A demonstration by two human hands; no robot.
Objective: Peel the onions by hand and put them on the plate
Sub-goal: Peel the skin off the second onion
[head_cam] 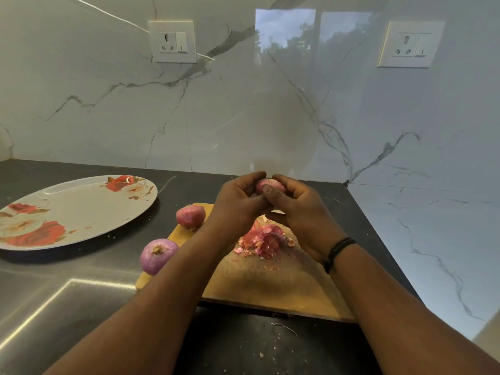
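A small red onion [270, 185] is held up above the far edge of the board [270, 282], caught between both hands. The left hand [238, 204] curls round its left side, fingers over the top; the right hand [300, 209] grips it from the right, thumb pressed flat on its near face. Directly below the grip lies a heap of pink skins [263, 240] on the board, with small flakes scattered just beside it. Down and left of the grip, a second onion [190, 215] sits on the board's far left corner, and nearer still a third, paler purple one [157, 255] rests at the board's left edge, root end up. Well to the left of the hands, a flowered plate [81, 209] lies on the dark counter [257, 347], holding no onions. A black band [338, 251] circles the right wrist. Behind the grip rises a marble wall [243, 104] with two sockets [173, 41], one on either side above.
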